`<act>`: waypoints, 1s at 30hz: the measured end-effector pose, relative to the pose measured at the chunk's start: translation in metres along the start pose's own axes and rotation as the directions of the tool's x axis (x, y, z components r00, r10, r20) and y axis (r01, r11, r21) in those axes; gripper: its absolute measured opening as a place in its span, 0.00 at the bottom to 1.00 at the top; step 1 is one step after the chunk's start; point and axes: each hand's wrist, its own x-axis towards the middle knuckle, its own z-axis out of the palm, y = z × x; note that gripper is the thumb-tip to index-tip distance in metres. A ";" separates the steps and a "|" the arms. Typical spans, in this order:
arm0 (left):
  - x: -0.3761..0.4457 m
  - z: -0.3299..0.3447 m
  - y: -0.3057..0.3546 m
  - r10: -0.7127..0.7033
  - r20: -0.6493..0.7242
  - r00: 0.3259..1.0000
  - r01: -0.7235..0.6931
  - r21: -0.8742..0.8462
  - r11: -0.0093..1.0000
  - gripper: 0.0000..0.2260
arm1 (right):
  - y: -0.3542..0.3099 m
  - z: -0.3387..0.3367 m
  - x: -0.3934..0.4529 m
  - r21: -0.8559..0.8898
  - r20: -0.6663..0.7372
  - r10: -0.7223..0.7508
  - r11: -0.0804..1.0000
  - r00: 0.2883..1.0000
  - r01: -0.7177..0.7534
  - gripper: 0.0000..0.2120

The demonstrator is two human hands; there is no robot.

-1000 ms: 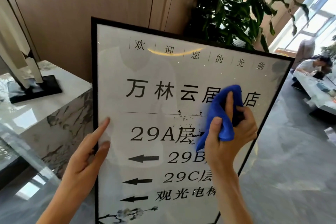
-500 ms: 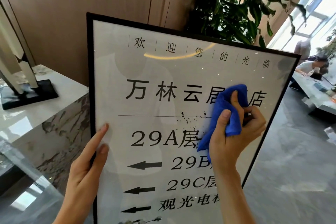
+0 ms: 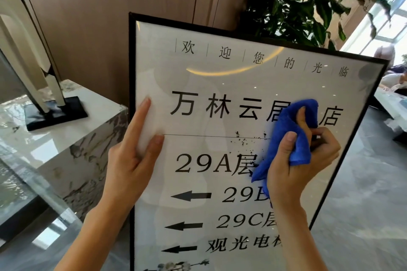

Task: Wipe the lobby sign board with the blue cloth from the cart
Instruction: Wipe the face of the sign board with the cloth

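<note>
A framed lobby sign board (image 3: 220,99) leans back. The left hand (image 3: 132,160) clasps its left edge to steady it, thumb and forefinger flat on the glass. The right hand (image 3: 297,165), fingers curled round a bunched blue cloth (image 3: 284,138), presses it against the glass, mid-right

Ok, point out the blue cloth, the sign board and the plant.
blue cloth (image 3: 286,123): head view, bunched upper fold.
sign board (image 3: 220,81): head view, bare upper face.
plant (image 3: 293,6): head view, its green leaves.
</note>
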 end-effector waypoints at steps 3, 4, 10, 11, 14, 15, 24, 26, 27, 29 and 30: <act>-0.010 0.001 -0.003 -0.020 -0.036 0.999 0.020 0.001 1.000 0.23 | -0.006 0.003 -0.004 -0.013 -0.010 0.034 0.999 0.999 -0.034 0.19; -0.012 0.002 -0.004 -0.014 -0.049 0.999 0.014 0.016 1.000 0.22 | -0.009 0.005 -0.007 -0.013 -0.007 0.045 0.999 0.999 -0.045 0.19; -0.015 0.005 -0.012 -0.032 -0.108 0.994 0.038 0.060 0.997 0.22 | -0.067 0.022 -0.035 0.032 0.158 -0.039 0.999 0.987 0.035 0.22; -0.014 0.005 -0.013 -0.028 -0.113 0.993 0.033 0.048 0.998 0.21 | -0.077 0.025 -0.041 0.032 0.190 -0.053 0.998 0.980 0.048 0.22; -0.014 0.009 -0.015 0.056 -0.088 0.995 -0.055 0.022 0.998 0.23 | -0.100 0.027 -0.057 -0.004 0.329 -0.121 0.992 0.937 0.129 0.23; -0.014 0.009 -0.017 0.069 -0.078 0.995 -0.067 0.018 0.998 0.24 | -0.102 0.026 -0.063 -0.012 0.376 -0.160 0.984 0.913 0.177 0.22; -0.018 0.006 -0.021 0.033 -0.056 0.998 -0.041 -0.147 0.988 0.25 | -0.068 0.000 -0.092 0.018 0.458 -0.171 0.983 0.872 0.184 0.19; -0.017 0.006 -0.021 0.013 -0.054 0.998 -0.022 -0.157 0.987 0.24 | -0.053 0.002 -0.078 0.094 0.349 -0.121 0.991 0.929 0.094 0.18; -0.017 0.005 -0.021 0.004 -0.056 0.998 -0.013 -0.161 0.987 0.24 | -0.047 0.003 -0.070 0.129 0.292 -0.102 0.989 0.951 0.067 0.17; -0.018 0.004 -0.022 0.007 -0.055 0.998 -0.016 -0.160 0.987 0.23 | -0.033 0.002 -0.055 0.154 0.173 -0.060 0.988 0.983 0.033 0.15; -0.017 0.004 -0.022 0.008 -0.053 0.999 -0.016 -0.164 0.986 0.23 | -0.024 0.000 -0.047 0.141 0.116 -0.028 0.990 0.993 0.011 0.14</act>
